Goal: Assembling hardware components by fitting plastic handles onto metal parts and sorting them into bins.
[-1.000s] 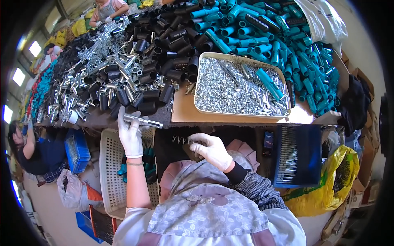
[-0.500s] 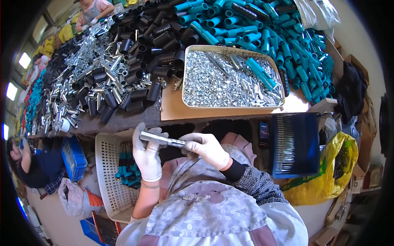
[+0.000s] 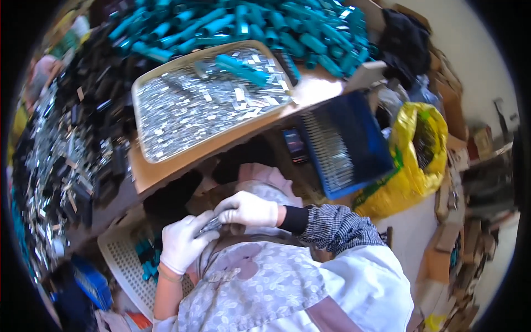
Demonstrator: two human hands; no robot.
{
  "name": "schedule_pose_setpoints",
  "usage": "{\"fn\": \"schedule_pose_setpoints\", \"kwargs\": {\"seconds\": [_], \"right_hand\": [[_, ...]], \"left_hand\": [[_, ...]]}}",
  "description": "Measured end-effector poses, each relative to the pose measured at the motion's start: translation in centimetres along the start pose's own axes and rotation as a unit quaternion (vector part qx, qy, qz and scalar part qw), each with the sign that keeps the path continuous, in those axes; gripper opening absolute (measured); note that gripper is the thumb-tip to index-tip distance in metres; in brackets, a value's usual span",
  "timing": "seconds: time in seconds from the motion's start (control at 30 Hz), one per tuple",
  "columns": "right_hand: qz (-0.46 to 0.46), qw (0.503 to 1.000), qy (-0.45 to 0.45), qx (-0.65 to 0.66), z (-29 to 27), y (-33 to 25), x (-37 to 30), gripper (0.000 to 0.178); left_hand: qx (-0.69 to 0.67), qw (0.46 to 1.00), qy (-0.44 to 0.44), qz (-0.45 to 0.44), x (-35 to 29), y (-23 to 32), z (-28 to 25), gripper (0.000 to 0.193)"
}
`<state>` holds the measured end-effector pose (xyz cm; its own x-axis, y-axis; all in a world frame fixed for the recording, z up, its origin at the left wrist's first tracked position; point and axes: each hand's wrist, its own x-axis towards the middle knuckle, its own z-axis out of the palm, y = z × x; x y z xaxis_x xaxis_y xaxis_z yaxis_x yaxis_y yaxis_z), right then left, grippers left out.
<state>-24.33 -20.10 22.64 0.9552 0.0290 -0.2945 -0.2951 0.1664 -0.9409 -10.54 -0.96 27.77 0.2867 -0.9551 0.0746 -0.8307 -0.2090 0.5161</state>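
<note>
"So, what are the hands doing?"

"White-gloved left hand (image 3: 185, 243) and right hand (image 3: 246, 210) meet, fingers curled around a silvery metal part (image 3: 211, 224) — blurred and mostly covered."

"And containers?"

"Beyond them, a cream tray (image 3: 150, 159) of small metal pieces (image 3: 188, 105), a teal tube (image 3: 241, 70) on top. Right, a blue bin (image 3: 365, 133) with metal rods (image 3: 331, 149). Left, a perforated white basket (image 3: 113, 249) holding teal pieces (image 3: 147, 260)."

"Where's that part?"

"Between both hands, near the floral apron (image 3: 254, 276)."

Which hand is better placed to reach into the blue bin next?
Probably the right hand: it is nearer the blue bin, which lies on that side. The left hand is farther off. Both are at a metal piece.
</note>
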Motion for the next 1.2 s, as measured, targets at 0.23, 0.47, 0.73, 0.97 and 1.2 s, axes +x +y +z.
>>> {"fn": "schedule_pose_setpoints", "kwargs": {"seconds": [0.23, 0.47, 0.73, 0.97, 1.2], "right_hand": [[-0.169, 0.956, 0.132, -0.2, -7.8, 1.3, -4.4, 0.03], [0.05, 0.735, 0.452, -0.503, -24.9, 9.4, -16.3, 0.016], [0.088, 0.65, 0.295, -0.695, -22.6, 13.2, -18.1, 0.014], [0.175, 0.575, 0.278, -0.749, -22.1, 16.0, -18.5, 0.021], [0.268, 0.533, 0.244, -0.764, -22.4, 18.1, -19.3, 0.017]], "left_hand": [[-0.128, 0.985, 0.054, -0.099, -0.1, 2.2, 3.6, 0.029], [-0.241, 0.93, 0.102, -0.258, -1.5, 1.1, 4.3, 0.027], [-0.252, 0.925, 0.121, -0.255, -1.1, 1.5, 4.4, 0.027], [-0.203, 0.958, 0.086, -0.186, -1.3, 0.9, 4.0, 0.036], [-0.148, 0.97, 0.169, -0.095, -2.8, 0.2, 5.0, 0.032]]}}
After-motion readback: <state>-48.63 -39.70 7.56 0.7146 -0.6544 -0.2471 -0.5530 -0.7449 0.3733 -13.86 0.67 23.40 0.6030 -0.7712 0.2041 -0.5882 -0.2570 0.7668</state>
